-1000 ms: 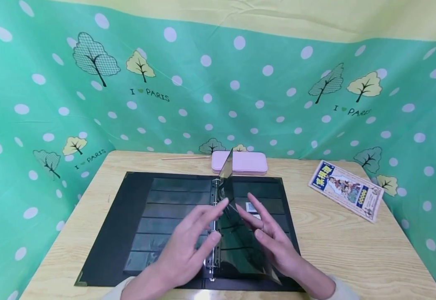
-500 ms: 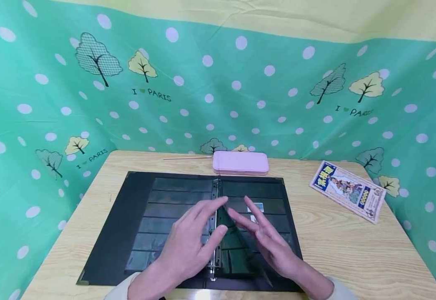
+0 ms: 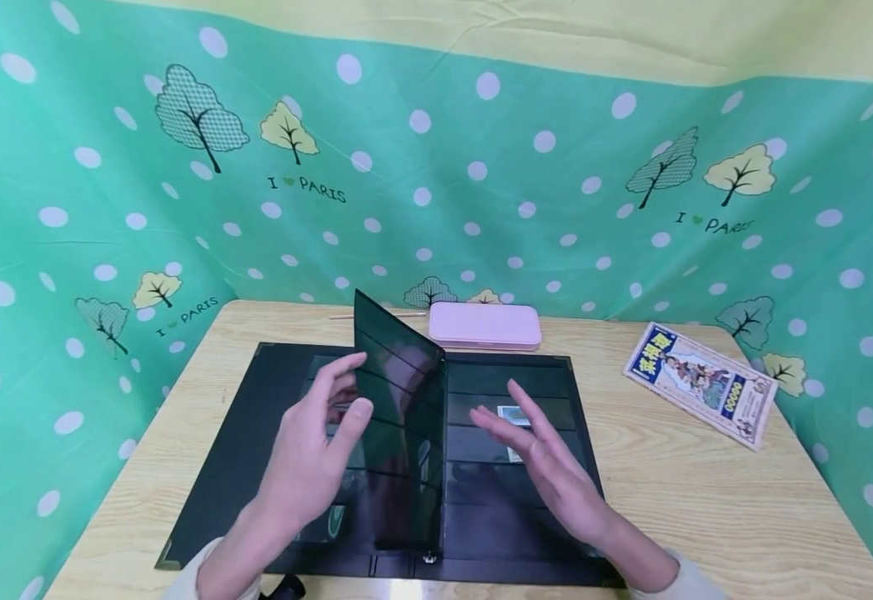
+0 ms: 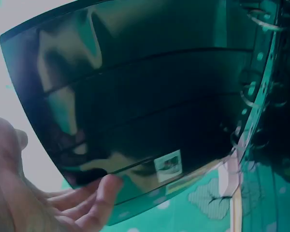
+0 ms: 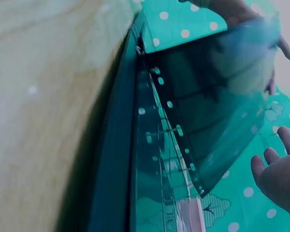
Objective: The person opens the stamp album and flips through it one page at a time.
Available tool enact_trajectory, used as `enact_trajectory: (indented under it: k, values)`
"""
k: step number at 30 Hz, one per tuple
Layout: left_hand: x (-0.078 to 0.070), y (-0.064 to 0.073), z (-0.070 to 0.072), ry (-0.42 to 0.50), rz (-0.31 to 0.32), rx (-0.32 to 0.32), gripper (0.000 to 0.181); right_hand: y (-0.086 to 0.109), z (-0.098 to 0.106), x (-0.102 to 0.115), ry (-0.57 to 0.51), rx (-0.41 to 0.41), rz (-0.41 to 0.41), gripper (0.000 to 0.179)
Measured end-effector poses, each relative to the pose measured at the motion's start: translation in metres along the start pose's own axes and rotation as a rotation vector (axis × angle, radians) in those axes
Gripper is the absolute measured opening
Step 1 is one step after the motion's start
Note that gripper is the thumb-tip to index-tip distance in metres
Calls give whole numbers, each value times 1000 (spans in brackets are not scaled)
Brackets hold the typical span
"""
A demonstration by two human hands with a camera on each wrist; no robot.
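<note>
A black ring binder album lies spread on the table. One dark translucent pocket page stands raised from the rings, leaning left. My left hand is at its outer edge, fingers relaxed and thumb apart; in the left wrist view the fingertips lie against the page near a small stamp. Over the right-hand page hovers my right hand, its fingers extended and holding nothing. Beneath its fingers two small stamps show in the pockets, one partly covered.
A pink case stands behind the album, beside a thin stick partly hidden by the page. To the right lies a printed paper with Chinese characters. A patterned green cloth hangs around the table.
A page that was falling to the right has settled there. Another page now stands raised toward the left, and my left hand has moved left with it. My right hand has barely shifted.
</note>
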State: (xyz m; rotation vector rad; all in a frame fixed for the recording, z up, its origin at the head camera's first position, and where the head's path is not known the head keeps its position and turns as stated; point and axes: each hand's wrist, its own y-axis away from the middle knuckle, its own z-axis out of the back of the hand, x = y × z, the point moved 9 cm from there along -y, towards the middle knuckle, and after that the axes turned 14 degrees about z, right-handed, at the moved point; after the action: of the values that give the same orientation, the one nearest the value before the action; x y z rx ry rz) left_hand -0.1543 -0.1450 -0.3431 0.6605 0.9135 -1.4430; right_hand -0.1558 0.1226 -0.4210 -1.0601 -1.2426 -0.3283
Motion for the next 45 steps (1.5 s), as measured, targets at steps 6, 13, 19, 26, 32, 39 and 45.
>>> enact_trajectory:
  k: [6, 13, 19, 26, 32, 39, 45]
  values:
    - [15, -2, 7, -40, 186, 152, 73, 2, 15, 3, 23, -27, 40, 60]
    - [36, 4, 7, -72, 277, 308, 102, 13, 43, -2, 132, -101, 6, 62]
    - [54, 2, 6, -16, 331, 358, 109, 24, 77, -13, 304, -157, -38, 72]
    - [76, 0, 5, 58, 342, 356, 111, 34, 104, -32, 404, -186, -150, 80]
    - [98, 5, 4, 40, 384, 310, 108, 40, 112, -46, 500, -135, -211, 85]
    - [112, 7, 6, 77, 415, 260, 101, 46, 112, -62, 677, 11, -277, 107]
    - [95, -1, 12, 214, 343, 212, 94, 47, 107, -65, 859, 129, -316, 119]
